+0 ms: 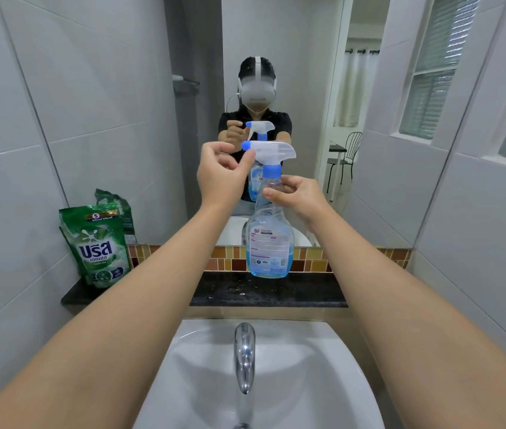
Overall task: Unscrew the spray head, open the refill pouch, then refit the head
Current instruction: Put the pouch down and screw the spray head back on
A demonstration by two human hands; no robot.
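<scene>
While the spray bottle [268, 239] stands on the surface [276, 292] | right grip [298, 198] clamped round its neck | left grip [224, 173] fingers loosely apart at the spray head [272, 150] | green refill pouch [98, 246] well left

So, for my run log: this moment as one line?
left hand: touching spray head | right hand: holding bottle neck | pouch: untouched

spray head [272, 150]: white, blue nozzle and collar. bottle [269, 243]: clear, blue liquid. pouch [98, 246], far left: green. ledge [276, 292]: black speckled.
</scene>
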